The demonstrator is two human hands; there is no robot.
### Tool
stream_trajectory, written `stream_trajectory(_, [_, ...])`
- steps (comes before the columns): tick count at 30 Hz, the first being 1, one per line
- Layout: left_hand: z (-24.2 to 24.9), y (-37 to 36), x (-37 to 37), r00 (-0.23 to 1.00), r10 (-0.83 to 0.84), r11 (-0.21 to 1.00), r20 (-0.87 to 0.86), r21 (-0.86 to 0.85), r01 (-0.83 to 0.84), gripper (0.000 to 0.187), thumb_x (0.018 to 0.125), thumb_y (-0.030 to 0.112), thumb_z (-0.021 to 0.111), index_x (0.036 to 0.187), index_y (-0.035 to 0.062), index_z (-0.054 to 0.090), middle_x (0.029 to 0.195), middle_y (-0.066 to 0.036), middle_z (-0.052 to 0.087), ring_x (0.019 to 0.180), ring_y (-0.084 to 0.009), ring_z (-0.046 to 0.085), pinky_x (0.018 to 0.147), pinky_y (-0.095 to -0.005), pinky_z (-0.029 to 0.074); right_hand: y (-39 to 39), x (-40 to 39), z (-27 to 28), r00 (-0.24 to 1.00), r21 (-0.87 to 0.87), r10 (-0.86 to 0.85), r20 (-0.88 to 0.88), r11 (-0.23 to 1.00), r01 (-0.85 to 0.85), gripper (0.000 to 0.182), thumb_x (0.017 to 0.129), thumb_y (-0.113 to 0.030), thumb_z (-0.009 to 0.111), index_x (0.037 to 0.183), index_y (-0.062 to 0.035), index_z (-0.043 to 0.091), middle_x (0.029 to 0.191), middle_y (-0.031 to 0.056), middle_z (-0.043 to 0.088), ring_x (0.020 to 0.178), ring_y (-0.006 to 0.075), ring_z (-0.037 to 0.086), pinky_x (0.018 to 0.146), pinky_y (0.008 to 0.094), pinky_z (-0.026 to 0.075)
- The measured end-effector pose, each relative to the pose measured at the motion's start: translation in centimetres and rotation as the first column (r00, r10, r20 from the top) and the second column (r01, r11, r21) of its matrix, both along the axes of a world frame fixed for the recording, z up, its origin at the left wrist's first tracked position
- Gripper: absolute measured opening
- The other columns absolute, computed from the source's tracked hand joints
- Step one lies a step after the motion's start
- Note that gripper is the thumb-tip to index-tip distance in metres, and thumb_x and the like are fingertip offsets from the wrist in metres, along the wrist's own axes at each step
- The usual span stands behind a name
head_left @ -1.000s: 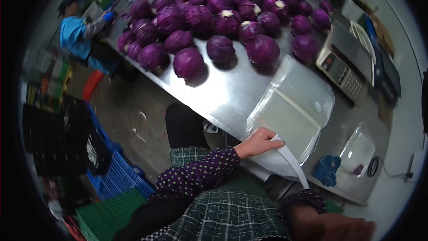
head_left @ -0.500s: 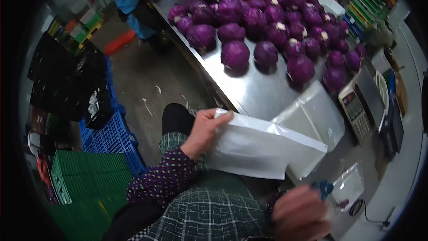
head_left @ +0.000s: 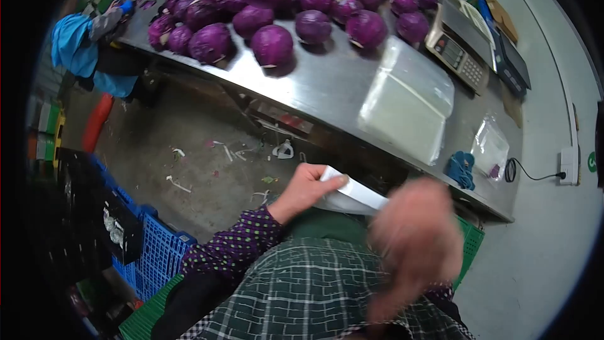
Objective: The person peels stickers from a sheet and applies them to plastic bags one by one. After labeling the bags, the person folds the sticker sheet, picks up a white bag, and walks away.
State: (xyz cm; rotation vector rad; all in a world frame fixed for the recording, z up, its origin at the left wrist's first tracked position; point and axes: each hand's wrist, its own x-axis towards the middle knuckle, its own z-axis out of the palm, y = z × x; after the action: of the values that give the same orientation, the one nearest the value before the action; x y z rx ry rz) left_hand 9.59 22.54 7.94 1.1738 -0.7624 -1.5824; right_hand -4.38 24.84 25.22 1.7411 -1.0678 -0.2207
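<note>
My left hand [head_left: 301, 194] grips one end of a white glossy sheet [head_left: 358, 195], thumb on top and fingers underneath. The sheet is seen nearly edge-on above my lap, a pale band of it hanging below. At its other end is my right hand [head_left: 416, 236], smeared by motion, so its fingers cannot be read. On the steel table [head_left: 314, 97] ahead lies a stack of clear plastic bags [head_left: 409, 104]. Purple cabbages [head_left: 273, 46] are heaped on the table beyond, one near the top blurred.
A weighing scale [head_left: 456, 53] stands at the table's right. Nearer are a blue cloth-like bundle [head_left: 461, 170], a small clear bag [head_left: 491, 148] and a black cable [head_left: 535, 173]. A co-worker in blue [head_left: 78, 44] is at the far left. Blue pallets [head_left: 157, 255] and scraps lie on the floor.
The view has swung to the right, so the table sits higher and farther left. The white sheet, broad before, now appears as a narrow band. My right hand has risen to its right end.
</note>
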Motion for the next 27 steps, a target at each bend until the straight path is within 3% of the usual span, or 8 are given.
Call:
stream_trajectory(2, [-0.2,1.9,1.2,0.996,0.02,1.0,-0.087,-0.008,-0.02,0.018,0.088,0.019,0.068,0.091,0.0008,0.071,0.079,0.003,0.067,0.071,-0.0022,0.054,0.064,-0.0215,0.046,-7.7,-2.8,-2.7,0.252,0.315,-0.198,0.947,0.439,-0.841,0.077,0.058,-0.026,0.084,0.121,0.005,0.052,0.125,0.022,0.054,0.114,0.0305,0.055,0.096,0.0426,0.043])
stream_trajectory(6, [-0.8,5.1,5.5,0.97,0.244,0.965,-0.026,-0.093,-0.245,0.018,0.087,0.018,0.069,0.085,0.0005,0.07,0.078,0.003,0.066,0.069,-0.0018,0.054,0.061,-0.0212,0.045,-4.1,-4.3,-15.8,0.539,0.727,-0.702,0.464,-0.046,-0.685,0.039,0.073,-0.018,0.076,0.107,-0.0034,0.063,0.091,0.0178,0.066,0.083,0.0319,0.066,0.073,0.0386,0.051])
stream_trajectory(8, [-2.3,7.2,7.1,0.951,0.297,0.954,0.08,0.004,-0.298,0.021,0.085,0.023,0.071,0.087,0.0016,0.069,0.082,0.0,0.066,0.071,-0.0064,0.058,0.063,-0.0248,0.047,-0.9,-3.3,-19.8,0.531,0.709,-0.68,0.506,-0.023,-0.705,0.029,0.079,-0.014,0.069,0.106,-0.0037,0.065,0.089,0.0198,0.066,0.084,0.0332,0.066,0.072,0.0366,0.051])
stream_trajectory(11, [-6.0,11.8,7.8,0.633,0.177,0.971,0.753,-0.029,-0.237,0.057,0.079,0.047,0.069,0.115,0.0044,0.061,0.113,-0.014,0.058,0.112,-0.0291,0.053,0.094,-0.0396,0.042,-1.0,-0.4,-19.6,0.472,0.644,-0.751,0.462,-0.082,-0.76,0.023,0.081,-0.01,0.065,0.103,-0.0017,0.066,0.088,0.0174,0.068,0.081,0.0268,0.068,0.072,0.0331,0.05])
stream_trajectory(14, [-8.8,15.0,1.1,0.966,0.233,0.936,0.111,0.243,-0.254,0.064,0.08,0.046,0.07,0.128,0.0062,0.052,0.118,-0.01,0.058,0.114,-0.0224,0.053,0.094,-0.0366,0.043,-2.8,0.7,-21.6,0.371,0.498,-0.8,0.471,-0.106,-0.86,0.02,0.084,-0.004,0.059,0.102,0.002,0.066,0.088,0.0097,0.069,0.084,0.0119,0.063,0.077,0.027,0.049])
stream_trajectory(18, [-8.1,15.3,-2.1,0.922,0.372,0.879,-0.108,0.361,-0.312,0.054,0.08,0.023,0.074,0.124,0.0003,0.053,0.108,-0.007,0.063,0.095,-0.0127,0.061,0.08,-0.0269,0.049,-2.3,1.3,-24.2,0.51,0.308,-0.758,0.407,-0.411,-0.858,0.03,0.078,-0.001,0.058,0.108,-0.0024,0.062,0.098,0.0095,0.066,0.092,0.0176,0.063,0.083,0.0303,0.048])
stream_trajectory(20, [-8.3,16.8,-4.1,0.79,0.601,0.745,-0.12,0.444,-0.499,0.04,0.082,0.017,0.071,0.116,-0.0008,0.059,0.104,-0.007,0.066,0.09,-0.0118,0.062,0.077,-0.0265,0.05,-2.5,1.7,-23.6,0.671,0.48,-0.352,0.652,-0.493,-0.725,0.037,0.08,-0.012,0.062,0.117,-0.0071,0.06,0.119,0.013,0.056,0.117,0.0283,0.051,0.099,0.0336,0.04])
stream_trajectory(27, [-8.6,20.4,-5.7,0.595,0.758,0.532,0.268,0.275,-0.801,0.037,0.081,0.013,0.069,0.115,-0.0009,0.059,0.111,-0.009,0.064,0.099,-0.0183,0.062,0.086,-0.0302,0.049,1.8,3.2,-27.3,0.697,0.072,-0.609,-0.379,-0.77,-0.634,0.06,0.086,-0.016,0.065,0.139,-0.0046,0.037,0.124,0.0098,0.053,0.116,0.0212,0.051,0.098,0.0342,0.042])
